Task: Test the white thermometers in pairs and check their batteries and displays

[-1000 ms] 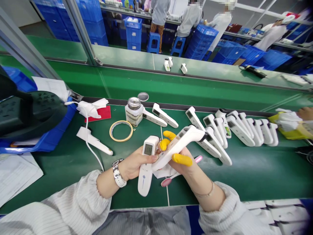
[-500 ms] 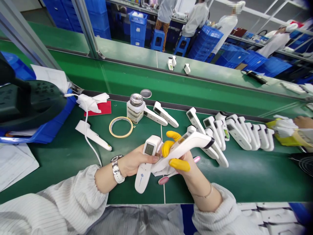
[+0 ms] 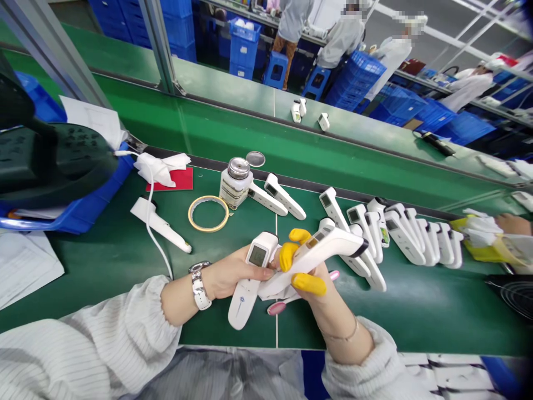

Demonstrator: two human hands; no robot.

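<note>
My left hand point(image 3: 233, 273) is closed around a white infrared thermometer point(image 3: 245, 304), its small grey display facing up. Yellow finger cots cover several fingertips of my right hand point(image 3: 314, 280), which grips a second white infrared thermometer point(image 3: 328, 245) with its dark-tipped end pointing right. The two devices meet or overlap between my hands, and some fingers are hidden there. Beneath them shows a slim item with pink ends point(image 3: 276, 308), and a bit of white material, partly covered.
Several white thermometers point(image 3: 403, 239) lie in a row on the right of the green bench point(image 3: 437, 311). A metal-topped bottle point(image 3: 235, 186), a tape roll point(image 3: 208, 213) and a corded thermometer point(image 3: 160, 225) are to the left. Another person's hand point(image 3: 514, 224) is at far right.
The whole view has shifted slightly. Both hands keep their hold on the thermometers, with hardly any movement between them.
</note>
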